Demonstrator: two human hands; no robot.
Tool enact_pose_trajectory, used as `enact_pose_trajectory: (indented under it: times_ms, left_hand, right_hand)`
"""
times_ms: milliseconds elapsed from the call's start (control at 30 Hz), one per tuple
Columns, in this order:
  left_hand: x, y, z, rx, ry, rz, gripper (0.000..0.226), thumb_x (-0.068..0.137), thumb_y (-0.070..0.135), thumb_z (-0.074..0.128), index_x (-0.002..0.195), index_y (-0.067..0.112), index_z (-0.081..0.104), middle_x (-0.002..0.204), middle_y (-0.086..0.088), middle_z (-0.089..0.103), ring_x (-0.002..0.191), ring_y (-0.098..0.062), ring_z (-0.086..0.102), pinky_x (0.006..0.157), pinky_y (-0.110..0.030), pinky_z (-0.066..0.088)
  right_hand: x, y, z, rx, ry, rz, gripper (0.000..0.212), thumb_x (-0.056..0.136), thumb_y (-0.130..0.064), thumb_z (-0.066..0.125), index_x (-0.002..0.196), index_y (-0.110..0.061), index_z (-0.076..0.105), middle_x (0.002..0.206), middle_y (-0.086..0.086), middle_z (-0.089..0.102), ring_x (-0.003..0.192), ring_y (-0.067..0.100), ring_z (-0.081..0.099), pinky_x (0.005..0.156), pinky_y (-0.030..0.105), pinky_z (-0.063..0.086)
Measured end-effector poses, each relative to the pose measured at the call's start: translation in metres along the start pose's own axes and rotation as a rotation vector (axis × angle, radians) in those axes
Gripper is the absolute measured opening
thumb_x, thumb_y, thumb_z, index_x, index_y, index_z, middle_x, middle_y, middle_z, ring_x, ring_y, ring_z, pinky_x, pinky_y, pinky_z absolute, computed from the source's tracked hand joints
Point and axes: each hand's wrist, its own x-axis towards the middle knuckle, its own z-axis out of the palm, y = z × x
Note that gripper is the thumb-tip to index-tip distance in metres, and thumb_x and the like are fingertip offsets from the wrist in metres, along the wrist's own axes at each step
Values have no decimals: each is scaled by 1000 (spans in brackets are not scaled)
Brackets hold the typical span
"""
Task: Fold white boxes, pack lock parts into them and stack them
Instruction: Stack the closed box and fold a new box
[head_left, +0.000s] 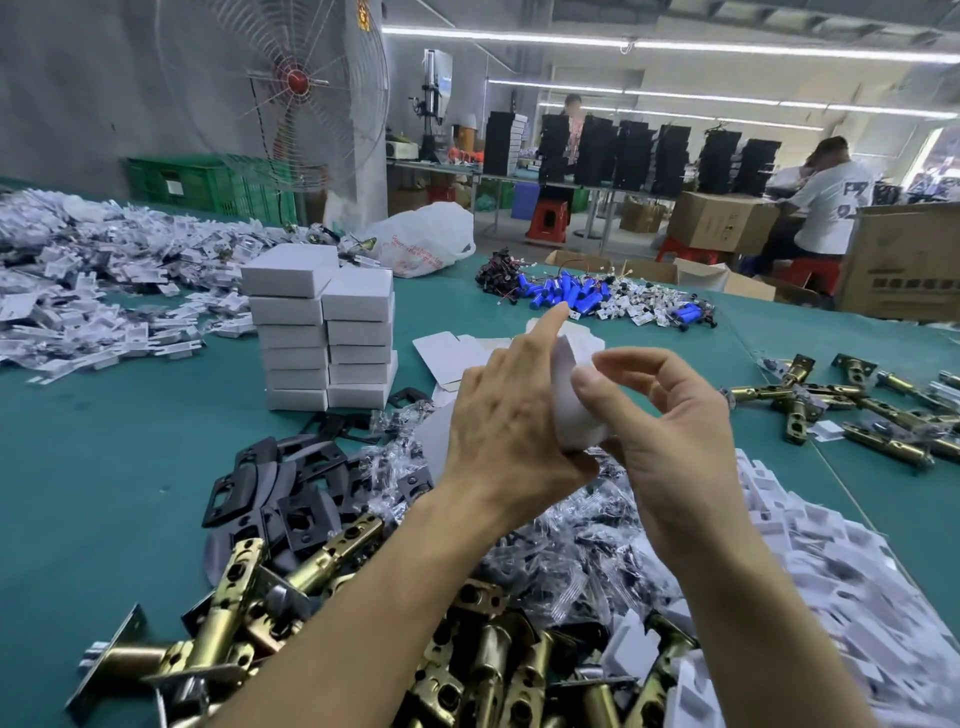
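Box mostly hidden
Left hand (509, 426) and right hand (670, 441) are covering the small white cardboard box (569, 408) (edges blurring).

A big caged fan (296, 83) stands before the grey wall (78, 88); strip lights (675, 49) cross the ceiling.

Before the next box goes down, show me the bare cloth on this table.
Bare green cloth lies left of the box stack and black plates, and between the blue batteries and the right-hand latches. Crowded: the near latch pile below the held box.
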Motion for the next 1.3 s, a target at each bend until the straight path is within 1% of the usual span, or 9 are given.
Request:
enact_pose_trajectory:
  times_ms: [100, 200, 400, 700, 800, 900, 1100, 1233, 1300]
  left_hand:
    - [0, 1, 2, 41, 57, -23, 115, 53, 37, 86, 151, 12, 31, 131, -3, 58, 114, -20, 54, 90, -24, 30]
    - [-1, 3, 3, 56, 63, -37, 107, 52, 39, 83, 145, 14, 37, 127, -2, 57, 112, -22, 53, 90, -27, 32]
    - [-5, 1, -2, 109, -1, -104, 94, 53, 46, 70, 135, 37, 26, 114, 6, 51, 103, -22, 51, 91, -45, 40]
    - [-4, 1, 3, 148, 12, -81, 96, 55, 38, 78, 134, 36, 24, 110, 2, 50, 96, -24, 51, 80, -39, 37]
    - [-3, 0, 4, 65, 14, -115, 90, 60, 37, 77, 131, 32, 22, 111, 1, 50, 98, -26, 51, 77, -39, 37]
    - [0, 0, 3, -52, 42, -183, 84, 64, 41, 70, 131, 29, 21, 112, 2, 50, 99, -25, 50, 75, -39, 38]
    - [-1, 7, 0, -196, 72, -218, 73, 70, 57, 51, 134, 40, 19, 115, -1, 50, 98, -26, 52, 75, -41, 44]
    - [-1, 4, -2, -177, 56, -232, 54, 68, 62, 41, 117, 43, 32, 104, 4, 52, 96, -19, 47, 67, -35, 37]
    - [-1, 4, -2, -141, 82, -232, 52, 68, 62, 44, 114, 40, 34, 101, 6, 50, 94, -17, 46, 67, -34, 36]
  right_hand:
    - [0, 0, 3, -12, 49, -36, 19, 79, -11, 79, 93, -17, 69, 104, 6, 71, 92, 16, 69, 81, 35, 56]
    - [0, 2, 3, 1, 99, -29, 15, 79, -10, 79, 91, -14, 70, 97, 7, 74, 84, 12, 69, 80, 34, 57]
    - [4, 3, -1, 50, 172, -7, 14, 82, -6, 77, 79, -17, 69, 77, 4, 73, 72, 15, 67, 67, 29, 51]
    - [-1, -1, 1, -208, 129, -166, 19, 80, -3, 75, 74, -21, 73, 75, -8, 75, 72, 3, 71, 70, 24, 56]
    - [-3, -5, 3, -229, 26, -199, 19, 84, -11, 74, 77, -28, 75, 83, -10, 76, 83, 0, 71, 72, 17, 54]
    - [-3, -8, 2, -224, -193, -201, 21, 85, -17, 68, 89, -36, 75, 112, -8, 70, 107, -6, 63, 85, 12, 49]
    - [-2, 1, -1, -318, -256, -318, 35, 89, -7, 68, 115, -30, 65, 130, -4, 62, 125, 4, 55, 108, 36, 45]
    - [-3, 5, 6, -346, -266, -313, 35, 90, -8, 67, 119, -28, 65, 132, -4, 61, 124, -10, 51, 100, 12, 42]
    - [-4, 4, 7, -301, -259, -241, 33, 89, -12, 69, 111, -37, 68, 123, -1, 67, 118, -3, 58, 93, 19, 51]
